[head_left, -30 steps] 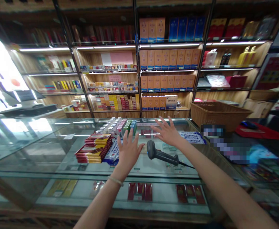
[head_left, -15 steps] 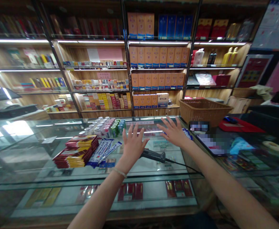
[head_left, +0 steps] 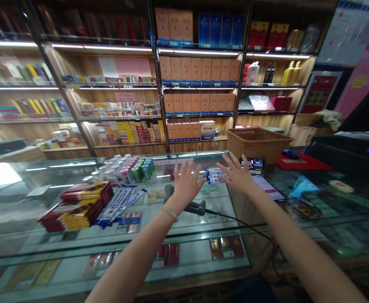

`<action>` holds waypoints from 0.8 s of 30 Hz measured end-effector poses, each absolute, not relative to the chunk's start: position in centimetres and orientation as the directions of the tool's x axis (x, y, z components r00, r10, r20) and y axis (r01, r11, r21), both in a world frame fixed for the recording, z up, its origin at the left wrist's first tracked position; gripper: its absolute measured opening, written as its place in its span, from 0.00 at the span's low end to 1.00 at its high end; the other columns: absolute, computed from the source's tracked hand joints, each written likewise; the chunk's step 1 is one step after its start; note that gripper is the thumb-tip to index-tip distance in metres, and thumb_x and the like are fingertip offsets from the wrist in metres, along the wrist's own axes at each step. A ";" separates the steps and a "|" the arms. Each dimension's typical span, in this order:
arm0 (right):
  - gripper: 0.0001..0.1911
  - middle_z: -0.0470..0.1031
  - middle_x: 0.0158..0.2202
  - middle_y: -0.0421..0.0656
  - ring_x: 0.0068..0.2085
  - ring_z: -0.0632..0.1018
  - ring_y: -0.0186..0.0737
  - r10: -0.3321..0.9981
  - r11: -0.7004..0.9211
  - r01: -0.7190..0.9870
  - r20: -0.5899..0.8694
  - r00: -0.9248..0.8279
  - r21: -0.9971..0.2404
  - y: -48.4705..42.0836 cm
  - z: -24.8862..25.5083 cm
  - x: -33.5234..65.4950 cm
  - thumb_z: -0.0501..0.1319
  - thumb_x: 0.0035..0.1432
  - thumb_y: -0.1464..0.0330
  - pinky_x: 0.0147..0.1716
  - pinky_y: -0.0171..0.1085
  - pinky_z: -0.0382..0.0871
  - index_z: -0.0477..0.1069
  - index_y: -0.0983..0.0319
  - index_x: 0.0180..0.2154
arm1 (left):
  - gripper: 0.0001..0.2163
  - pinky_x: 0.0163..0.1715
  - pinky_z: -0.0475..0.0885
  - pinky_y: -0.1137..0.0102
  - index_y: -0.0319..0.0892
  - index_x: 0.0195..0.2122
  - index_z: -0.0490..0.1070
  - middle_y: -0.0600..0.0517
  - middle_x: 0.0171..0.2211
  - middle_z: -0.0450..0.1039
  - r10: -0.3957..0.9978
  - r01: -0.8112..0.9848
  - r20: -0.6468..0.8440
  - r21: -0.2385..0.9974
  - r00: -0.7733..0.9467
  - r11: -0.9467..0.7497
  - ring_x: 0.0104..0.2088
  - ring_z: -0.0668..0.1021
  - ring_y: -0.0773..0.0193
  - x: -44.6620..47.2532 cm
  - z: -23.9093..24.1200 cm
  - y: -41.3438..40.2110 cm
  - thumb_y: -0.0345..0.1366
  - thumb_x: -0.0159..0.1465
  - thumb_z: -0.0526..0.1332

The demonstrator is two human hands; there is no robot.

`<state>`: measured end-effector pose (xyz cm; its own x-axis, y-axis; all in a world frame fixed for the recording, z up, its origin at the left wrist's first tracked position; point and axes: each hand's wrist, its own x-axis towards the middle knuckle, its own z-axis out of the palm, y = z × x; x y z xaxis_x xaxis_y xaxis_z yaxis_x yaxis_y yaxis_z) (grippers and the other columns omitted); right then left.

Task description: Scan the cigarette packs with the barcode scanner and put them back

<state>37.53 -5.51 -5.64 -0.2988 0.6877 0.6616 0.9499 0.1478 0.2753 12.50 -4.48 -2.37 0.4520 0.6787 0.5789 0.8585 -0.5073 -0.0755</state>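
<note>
Above the glass counter (head_left: pixel 159 229), my left hand (head_left: pixel 187 183) is open with fingers spread and holds nothing. Behind and below it lies a black handheld scanner (head_left: pixel 196 208), partly hidden by that hand, with its cable running right. My right hand (head_left: pixel 237 174) is also open and empty, close to a few blue-and-white sachets (head_left: pixel 215 176). More blue-and-white sachets (head_left: pixel 118 203) lie in a fanned pile to the left. Beside them are stacked red-and-yellow packets (head_left: pixel 77 206). Several small clear-lidded containers and green bottles (head_left: pixel 136 171) stand in rows behind.
A wicker basket (head_left: pixel 260 143) stands at the back right of the counter. Near it are a phone (head_left: pixel 253 164), a tablet (head_left: pixel 269 188) and a black mouse on a red mat (head_left: pixel 307 163). Shelves with orange boxes (head_left: pixel 200 105) line the wall.
The view has shifted right, so the counter goods appear further left. Both hands stay open; my left hand has moved right relative to the scanner, and the sachets by my right hand show more.
</note>
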 end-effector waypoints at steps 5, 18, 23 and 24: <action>0.29 0.57 0.73 0.50 0.73 0.53 0.59 0.712 0.125 0.957 0.648 -0.271 0.262 -4.5 -6.4 39.7 0.65 0.62 0.53 0.68 0.68 0.32 0.70 0.51 0.62 | 0.24 0.68 0.53 0.39 0.50 0.63 0.71 0.42 0.71 0.58 0.697 0.835 0.513 -0.072 0.500 -0.546 0.71 0.59 0.41 14.9 -2.2 -3.1 0.47 0.66 0.63; 0.30 0.58 0.72 0.49 0.73 0.54 0.62 0.757 0.076 0.973 0.623 -0.198 0.217 -4.8 -8.1 41.9 0.70 0.57 0.53 0.68 0.70 0.35 0.73 0.50 0.60 | 0.24 0.68 0.54 0.39 0.52 0.58 0.75 0.43 0.71 0.59 0.665 0.757 0.387 -0.157 0.638 -0.634 0.70 0.61 0.40 18.4 -4.0 0.3 0.46 0.60 0.70; 0.30 0.59 0.72 0.49 0.72 0.54 0.63 0.779 0.067 0.971 0.595 -0.195 0.231 -5.2 -8.3 42.3 0.70 0.57 0.56 0.67 0.72 0.35 0.72 0.50 0.60 | 0.24 0.67 0.55 0.38 0.50 0.57 0.76 0.41 0.70 0.61 0.665 0.748 0.360 -0.180 0.654 -0.639 0.69 0.62 0.39 18.8 -4.6 0.7 0.46 0.60 0.70; 0.30 0.59 0.72 0.49 0.72 0.55 0.64 0.786 0.061 0.970 0.588 -0.191 0.233 -5.2 -8.4 42.4 0.70 0.57 0.56 0.67 0.72 0.35 0.72 0.51 0.60 | 0.23 0.67 0.55 0.38 0.50 0.56 0.77 0.41 0.70 0.61 0.661 0.744 0.359 -0.183 0.659 -0.643 0.69 0.62 0.39 18.8 -4.6 0.7 0.46 0.60 0.70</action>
